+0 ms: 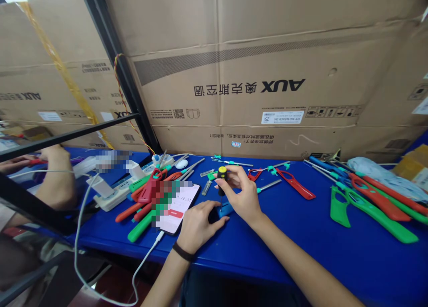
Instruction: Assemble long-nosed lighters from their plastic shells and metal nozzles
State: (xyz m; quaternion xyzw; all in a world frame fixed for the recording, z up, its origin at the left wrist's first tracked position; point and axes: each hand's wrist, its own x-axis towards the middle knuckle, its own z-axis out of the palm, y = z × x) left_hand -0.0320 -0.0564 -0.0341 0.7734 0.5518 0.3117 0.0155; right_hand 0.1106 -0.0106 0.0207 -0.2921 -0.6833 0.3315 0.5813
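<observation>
Closest in, the black band (pixel 182 251) on the left wrist. Just past it the left hand (pixel 197 222) is curled knuckles-up on the blue table (pixel 301 249), thumb stretched along a small blue part (pixel 224 210) and pinning it flat. The right hand (pixel 243 194) comes in from the right, fingertips closed round a stubby screwdriver (pixel 221 178) with a black grip and yellow cap. It stands upright, its thin shaft pointing down at the blue part between the two hands.

That driver looks light and stiff, best pinched at the fat handle. The part looks like hard, light plastic, likely to skate on the smooth tabletop, so pressing it from the side and top suits it.

Left of the hands a phone (pixel 179 204) lies face up, a white cable (pixel 100 253) trailing off the table edge. Red and green handles (pixel 371 209) and metal rods are scattered about. Cardboard boxes (pixel 267 75) wall off the back. Far left, another person's arm (pixel 58 182) rests by a power strip (pixel 113 193).
</observation>
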